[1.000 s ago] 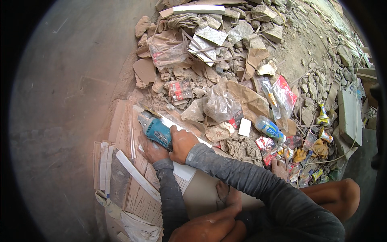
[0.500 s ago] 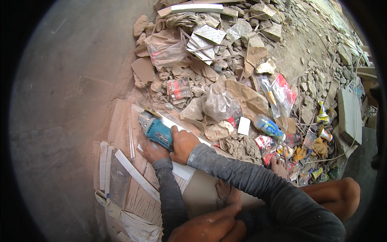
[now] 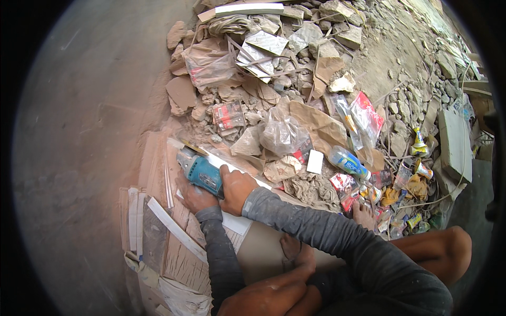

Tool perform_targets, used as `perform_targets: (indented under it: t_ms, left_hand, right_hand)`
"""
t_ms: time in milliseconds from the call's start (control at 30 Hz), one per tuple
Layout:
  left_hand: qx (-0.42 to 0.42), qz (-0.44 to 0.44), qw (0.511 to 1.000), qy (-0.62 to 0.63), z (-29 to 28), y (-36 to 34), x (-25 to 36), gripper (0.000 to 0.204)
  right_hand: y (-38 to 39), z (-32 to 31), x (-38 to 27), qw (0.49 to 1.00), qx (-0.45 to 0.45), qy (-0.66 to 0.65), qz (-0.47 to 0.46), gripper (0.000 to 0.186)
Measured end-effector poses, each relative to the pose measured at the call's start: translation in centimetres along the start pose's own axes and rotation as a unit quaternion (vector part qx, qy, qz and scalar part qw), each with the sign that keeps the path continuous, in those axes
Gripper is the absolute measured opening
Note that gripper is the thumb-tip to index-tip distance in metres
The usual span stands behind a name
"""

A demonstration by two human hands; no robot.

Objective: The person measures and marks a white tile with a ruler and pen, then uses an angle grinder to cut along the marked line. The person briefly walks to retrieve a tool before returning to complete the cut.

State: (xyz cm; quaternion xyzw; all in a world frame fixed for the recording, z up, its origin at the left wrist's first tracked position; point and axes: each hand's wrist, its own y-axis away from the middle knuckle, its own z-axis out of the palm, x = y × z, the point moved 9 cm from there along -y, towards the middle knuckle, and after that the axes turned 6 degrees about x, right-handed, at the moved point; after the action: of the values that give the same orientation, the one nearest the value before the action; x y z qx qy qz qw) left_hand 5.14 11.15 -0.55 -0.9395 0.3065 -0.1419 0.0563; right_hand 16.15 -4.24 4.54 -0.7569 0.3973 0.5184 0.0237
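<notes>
My right hand [image 3: 236, 190] grips the rear body of a teal angle grinder [image 3: 203, 174], whose head points up-left at a white tile strip [image 3: 225, 160]. My left hand [image 3: 196, 196] lies against the grinder's lower left side with its fingers curled; what they hold is partly hidden by the tool. The strip rests on a stack of dusty boards [image 3: 153, 150], with pale dust hanging around the grinder's head. Narrow white offcuts [image 3: 176, 229] lie left of my forearms.
A rubble heap [image 3: 327, 52] fills the upper right, strewn with crumpled paper [image 3: 316, 121], plastic bags and a blue-labelled bottle [image 3: 348, 162]. A grey block [image 3: 454, 145] stands at the right. Dusty concrete floor [image 3: 79, 158] spreads to the left. My bare feet [image 3: 362, 216] are among the litter.
The view has shifted slightly, moving the heap up and left in the picture. The grinder and both my hands sit a little further left, with grip unchanged.
</notes>
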Motion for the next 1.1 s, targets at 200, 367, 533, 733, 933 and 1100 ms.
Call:
perform_targets:
  t_ms: [200,367,533,733,933,1100]
  left_hand:
    - [0.003,0.010,1.000,-0.004,0.3,-0.1,-0.3,0.065]
    - [0.001,0.020,1.000,-0.015,0.4,-0.1,-0.2,0.062]
    - [0.005,0.010,1.000,0.018,-0.1,-0.1,0.1,0.062]
    - [0.007,0.008,1.000,0.010,-0.1,-0.2,0.3,0.064]
    - [0.003,0.012,1.000,0.003,-0.2,0.0,0.3,0.064]
    - [0.007,0.009,1.000,0.014,-0.5,0.0,0.6,0.064]
  right_hand:
    - [0.2,-0.2,0.0,1.000,0.001,-0.005,-0.003,0.051]
    - [0.0,-0.3,-0.1,1.000,-0.003,-0.018,-0.003,0.049]
    - [0.1,-0.1,0.2,1.000,-0.007,-0.015,-0.007,0.055]
    - [0.4,-0.1,0.5,1.000,-0.014,-0.015,-0.008,0.062]
    - [0.3,-0.3,0.4,1.000,-0.011,-0.020,0.002,0.055]
    - [0.4,0.1,0.7,1.000,-0.022,-0.014,-0.007,0.068]
